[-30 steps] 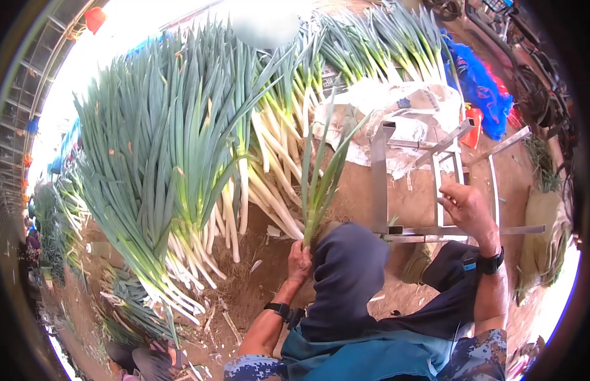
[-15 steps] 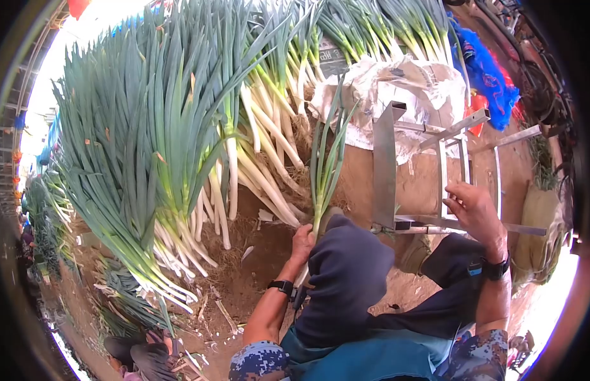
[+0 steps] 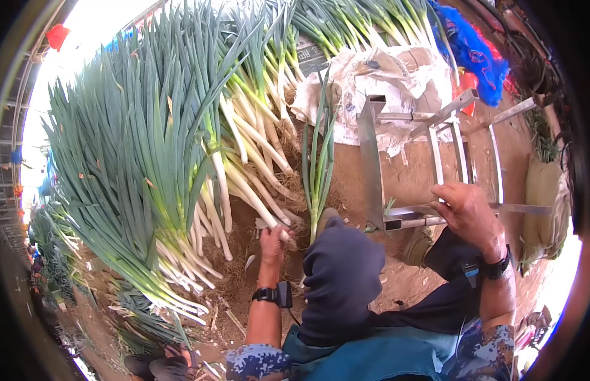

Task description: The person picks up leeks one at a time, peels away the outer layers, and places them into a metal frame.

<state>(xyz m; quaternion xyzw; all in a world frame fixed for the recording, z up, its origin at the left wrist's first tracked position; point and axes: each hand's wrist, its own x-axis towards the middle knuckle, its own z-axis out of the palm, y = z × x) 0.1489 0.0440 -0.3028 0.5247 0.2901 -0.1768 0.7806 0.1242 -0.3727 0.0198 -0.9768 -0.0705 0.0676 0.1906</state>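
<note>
My left hand (image 3: 271, 244) is closed around the root end of a long green onion (image 3: 260, 206) at the lower edge of a pile. Its white stalk runs up and left into the other onions. Beside my left knee, a separate green onion (image 3: 318, 171) stands upright with its leaves up; my knee hides its lower end. My right hand (image 3: 469, 213) is curled with thumb and fingertips pinched, close to the bars of a metal frame (image 3: 373, 165). What it holds, if anything, I cannot make out.
A large heap of green onions (image 3: 149, 146) fills the left and back. A crumpled white sack (image 3: 396, 79) lies behind the frame, with blue plastic netting (image 3: 473, 54) to its right. Another person's legs (image 3: 164, 367) show at the bottom left.
My left hand has left the upright onion beside my knee, moved left and closed on another one's root end. My right hand stays pinched near the frame. The view has shifted slightly.
</note>
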